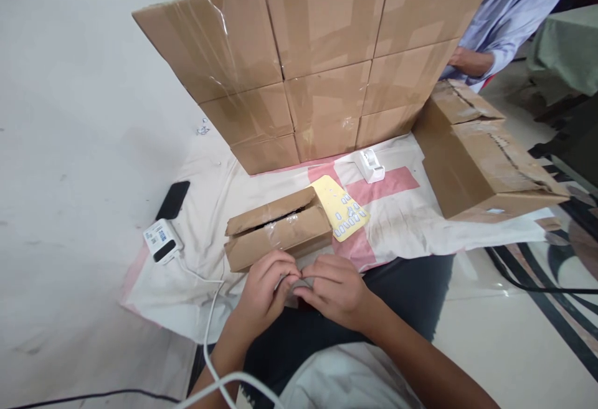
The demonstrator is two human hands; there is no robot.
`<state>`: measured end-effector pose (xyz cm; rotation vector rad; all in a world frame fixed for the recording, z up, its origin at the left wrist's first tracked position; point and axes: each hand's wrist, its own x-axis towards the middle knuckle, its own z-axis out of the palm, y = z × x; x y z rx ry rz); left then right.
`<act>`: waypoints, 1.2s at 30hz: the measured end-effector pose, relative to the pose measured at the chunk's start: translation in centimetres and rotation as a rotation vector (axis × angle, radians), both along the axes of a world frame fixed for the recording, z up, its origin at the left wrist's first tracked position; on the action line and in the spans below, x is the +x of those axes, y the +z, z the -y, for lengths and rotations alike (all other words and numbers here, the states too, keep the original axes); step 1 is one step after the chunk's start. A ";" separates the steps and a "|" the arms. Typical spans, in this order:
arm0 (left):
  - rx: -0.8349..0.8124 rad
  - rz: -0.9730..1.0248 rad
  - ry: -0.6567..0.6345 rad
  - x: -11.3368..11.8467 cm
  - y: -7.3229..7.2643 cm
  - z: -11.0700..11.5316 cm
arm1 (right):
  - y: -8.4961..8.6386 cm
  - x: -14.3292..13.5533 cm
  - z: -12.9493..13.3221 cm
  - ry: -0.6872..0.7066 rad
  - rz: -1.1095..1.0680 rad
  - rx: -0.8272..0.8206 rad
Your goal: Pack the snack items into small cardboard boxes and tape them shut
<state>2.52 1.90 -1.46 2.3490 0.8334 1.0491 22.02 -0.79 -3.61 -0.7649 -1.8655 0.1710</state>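
Note:
Both hands meet fingertip to fingertip in front of the small cardboard box, close to the body. My left hand point(268, 287) is closed, thumb against its curled fingers. My right hand point(334, 287) touches it, its fingers bent in a pinch. Whatever lies between the fingertips is too small to make out. Just beyond them sits the taped small cardboard box point(280, 228), a narrow gap along its top. A yellow sheet point(331, 197) beside it bears several small white-and-grey pieces point(352, 215). Behind that stands a white tape dispenser point(370, 166).
Tall taped cardboard boxes point(327, 42) form a wall at the back. More boxes point(486, 160) stand at the right, near a person's hand point(469, 60). A black phone point(172, 200) and white device point(161, 241) lie left; a white cable point(210, 328) runs past my left arm.

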 end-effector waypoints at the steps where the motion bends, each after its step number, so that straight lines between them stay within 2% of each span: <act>1: 0.073 0.007 0.030 0.1 -0.1 0.1 | -0.2 -0.1 0.1 -0.019 -0.070 -0.067; 4: 0.292 0.043 0.047 0.5 -0.6 0.4 | -0.6 -0.5 0.3 -0.090 -0.266 -0.377; 7: 0.385 0.063 0.040 0.8 -0.8 0.6 | -1.0 -0.4 0.3 -0.189 -0.261 -0.653; 10: 0.349 0.252 0.172 0.3 -0.4 0.5 | -1.4 0.6 -0.3 -0.394 -0.113 -0.756; 12: 0.335 0.333 0.295 -0.4 0.5 0.0 | -1.4 1.6 -0.9 -0.469 -0.069 -0.780; 15: 0.222 0.163 0.362 -1.7 2.3 -1.2 | -0.8 2.7 -1.7 -0.442 -0.104 -0.722; 20: -0.042 -0.121 0.365 -2.4 4.2 -3.5 | 1.6 2.7 -2.6 -0.354 -0.119 -0.431; 26: -0.215 -0.224 0.288 -2.3 5.7 -5.4 | 3.6 2.1 -5.3 -0.311 0.045 -0.183; 30: -0.394 -0.232 0.242 -2.5 6.7 -6.4 | 4.0 1.7 -7.4 -0.216 0.328 -0.144; 33: -0.363 -0.259 0.263 -2.7 7.1 -7.1 | 3.6 1.2 -8.4 -0.145 0.497 -0.193; 36: -0.356 -0.298 0.289 -3.0 7.2 -7.6 | 2.9 0.9 -8.7 -0.135 0.534 -0.247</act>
